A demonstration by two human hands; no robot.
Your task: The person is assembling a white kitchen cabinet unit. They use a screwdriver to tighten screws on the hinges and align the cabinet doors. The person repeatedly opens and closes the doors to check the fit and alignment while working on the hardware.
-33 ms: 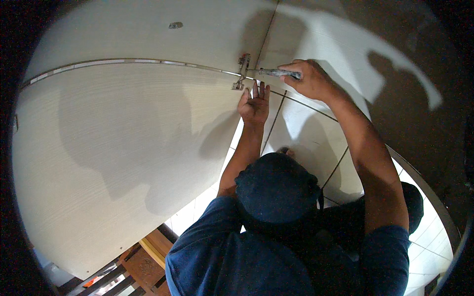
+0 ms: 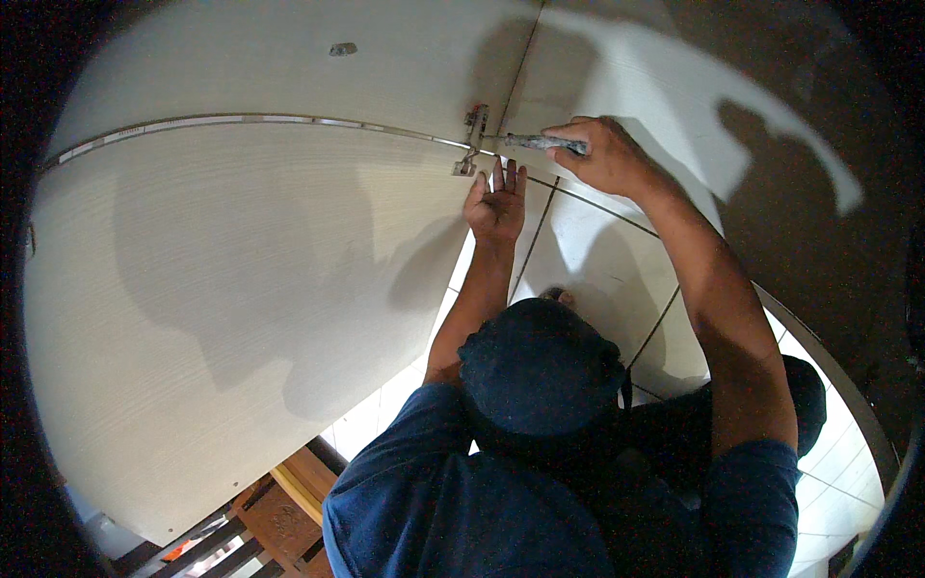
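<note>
My right hand is closed round the grey handle of a screwdriver. Its thin shaft points left, the tip at or close to a metal hinge; whether it sits in a screw is too small to tell. That hinge spans the narrow gap between a large pale wood-grain panel and another pale panel beyond it. Just below and right of the hinge, my left hand is open, palm showing, its fingers stretched up towards the panel's edge. I cannot tell whether they touch it.
A small metal fitting is on the far panel. Pale surfaces with dark seams lie to the right of my left hand. My bent knee is between my arms. Brown wooden furniture with a yellow edge stands at lower left.
</note>
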